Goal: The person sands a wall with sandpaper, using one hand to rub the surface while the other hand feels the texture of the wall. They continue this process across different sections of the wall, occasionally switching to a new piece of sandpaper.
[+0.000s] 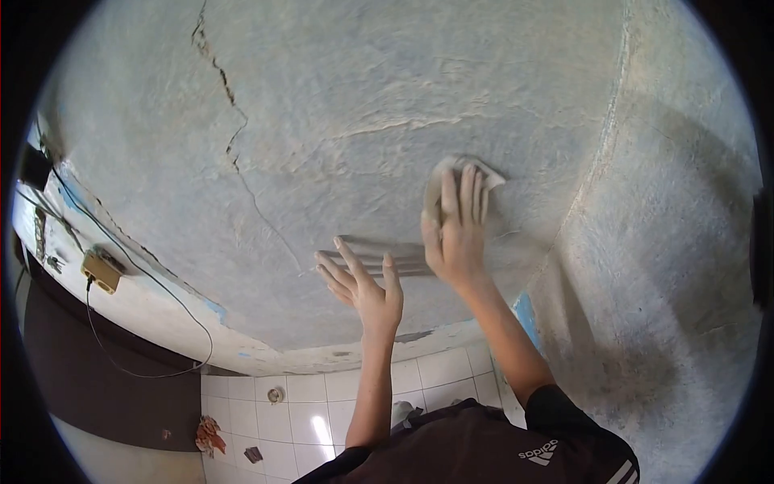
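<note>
Overhead, right hand point(455, 234) presses sandpaper point(466, 171) on ceiling point(322, 121); left hand point(363, 286) spread.

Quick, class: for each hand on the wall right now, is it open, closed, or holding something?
Left hand: open, fingers spread, flat against the grey cracked plaster wall.
Right hand: pressing a pale sheet of sandpaper onto the wall.

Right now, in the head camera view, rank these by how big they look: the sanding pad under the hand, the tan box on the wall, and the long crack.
1. crack, longest by far.
2. sanding pad, mostly hidden under the right hand, so uncertain.
3. tan box; looks close in size to the pad and sits farther away, so their order is unsure.
</note>
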Tool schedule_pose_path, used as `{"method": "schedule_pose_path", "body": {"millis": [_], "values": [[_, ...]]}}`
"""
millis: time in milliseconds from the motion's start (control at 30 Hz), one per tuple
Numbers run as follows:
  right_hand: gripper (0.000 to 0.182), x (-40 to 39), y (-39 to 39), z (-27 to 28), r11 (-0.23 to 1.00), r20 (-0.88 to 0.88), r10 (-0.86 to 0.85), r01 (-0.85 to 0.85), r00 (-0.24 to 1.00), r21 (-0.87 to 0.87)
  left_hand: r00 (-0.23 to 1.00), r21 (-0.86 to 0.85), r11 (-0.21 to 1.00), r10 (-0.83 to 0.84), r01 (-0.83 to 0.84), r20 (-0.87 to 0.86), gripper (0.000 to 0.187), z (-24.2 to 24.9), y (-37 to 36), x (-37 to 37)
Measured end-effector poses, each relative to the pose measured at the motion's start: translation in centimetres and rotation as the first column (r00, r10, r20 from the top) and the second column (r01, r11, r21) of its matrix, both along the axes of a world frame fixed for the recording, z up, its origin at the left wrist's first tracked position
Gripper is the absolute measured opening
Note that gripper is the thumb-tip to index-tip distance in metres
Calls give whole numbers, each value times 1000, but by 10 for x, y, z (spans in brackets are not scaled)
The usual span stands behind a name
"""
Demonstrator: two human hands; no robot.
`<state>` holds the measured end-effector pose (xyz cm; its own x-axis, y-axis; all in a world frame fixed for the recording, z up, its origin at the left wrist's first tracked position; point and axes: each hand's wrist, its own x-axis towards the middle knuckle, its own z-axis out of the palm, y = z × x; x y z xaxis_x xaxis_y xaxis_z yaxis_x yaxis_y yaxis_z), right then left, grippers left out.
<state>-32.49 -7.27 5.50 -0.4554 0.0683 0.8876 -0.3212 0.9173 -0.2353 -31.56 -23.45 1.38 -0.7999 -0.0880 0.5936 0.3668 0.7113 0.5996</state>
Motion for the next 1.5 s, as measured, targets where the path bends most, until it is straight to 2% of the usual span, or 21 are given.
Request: {"method": "schedule_pose_path", "body": {"millis": [67,133,200,233,267,367,500,567,667,733,767,833,967,1033,1133,1200,1267,1400,1467,1500], "values": [[65,-1,-4,15,997,-77,7,-13,997,-76,1000,18,1000,-14,14,5,82,1,-13,-1],[65,-2,-23,-1,995,-74,15,-22,997,-93,1000,2,1000,3,-3,-19,81,2,-29,-6],[67,-1,-52,-35,994,-2,95,-95,995,-54,999,14,1000,7,-6,-44,80,8,-45,-13],[69,4,-67,-47,994,108,106,-105,989,-14,998,14,1000,6,-6,-64,79,10,-55,-15],[69,0,-77,-52,994,104,110,-110,988,-12,998,15,1000,11,-10,-68,79,12,-66,-18],[73,-12,-102,-37,999,43,24,-23,999,-29,995,-17,1000,5,-6,-96,79,17,-97,-31],[73,-26,-119,23,998,-69,-26,22,997,-67,990,-53,998,27,-35,-138,77,22,-147,-45],[73,-33,-140,32,983,-125,-53,30,991,-180,984,-28,999,41,-46,-175,75,25,-172,-51],[73,-43,-190,-15,992,-81,-71,63,994,-107,975,-75,994,56,-73,-213,74,18,-207,-64],[73,-41,-232,-67,996,134,-49,59,990,-71,981,-120,991,31,-55,-191,73,10,-219,-68],[73,-36,-246,-75,995,132,-60,70,989,-73,983,-165,986,10,-41,-184,73,6,-224,-70],[72,-32,-265,-82,990,114,40,-24,993,-139,984,-215,977,-20,-18,-177,73,4,-231,-75],[70,-44,-238,-18,992,6,-53,53,999,-112,980,-192,979,-101,68,-169,75,4,-233,-71],[68,-46,-222,11,978,-110,-97,74,989,-195,980,-166,980,-132,107,-147,77,4,-232,-73],[67,-47,-228,3,977,-120,-105,79,987,-200,974,-104,981,-177,164,-140,79,1,-229,-74],[67,-42,-256,-39,975,-93,-106,85,990,-205,979,-95,984,-160,148,-128,79,1,-227,-76],[66,-40,-275,-88,991,71,-57,65,996,-116,979,-85,983,-170,161,-111,80,0,-226,-77],[67,-33,-257,-74,993,144,-83,94,986,-77,981,-78,984,-166,158,-102,81,-1,-225,-80],[67,-39,-231,-33,976,-1,-157,155,988,-152,980,-66,984,-170,163,-102,81,1,-222,-79],[67,-41,-220,-19,976,4,-157,156,988,-152,980,-50,985,-167,163,-110,81,1,-221,-78]]}}
